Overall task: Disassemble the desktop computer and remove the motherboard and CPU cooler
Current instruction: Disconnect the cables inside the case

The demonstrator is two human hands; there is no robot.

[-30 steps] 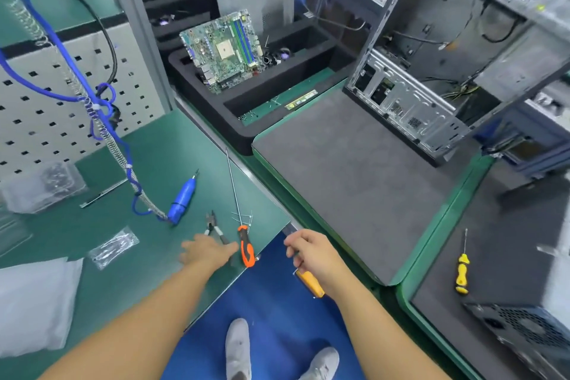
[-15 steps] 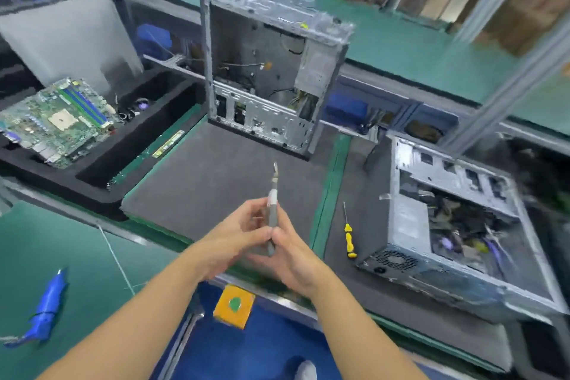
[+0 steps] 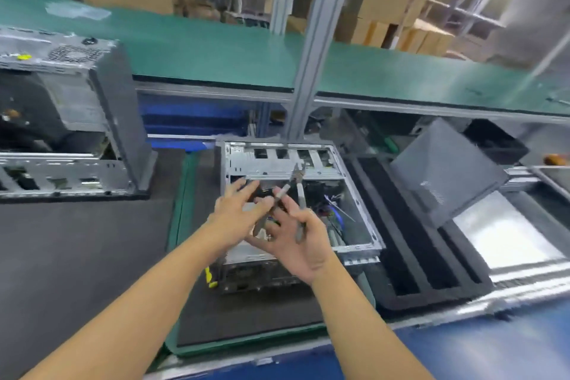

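- Grey foam mat (image 3: 92, 256) covers our bench; open desktop case (image 3: 265, 160) lies on it, beneath our hands.
- Our right hand (image 3: 296, 244) curls round one handle of the pliers (image 3: 297, 173).
- Our left hand (image 3: 234, 213): fingers straight and spread, touching the other handle.

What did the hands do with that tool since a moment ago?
Both hands carried the cutters right, over the open case. Their handles, together before, are now spread, and the left hand has straightened its fingers. The right hand still grips them; the case lies unmoved.
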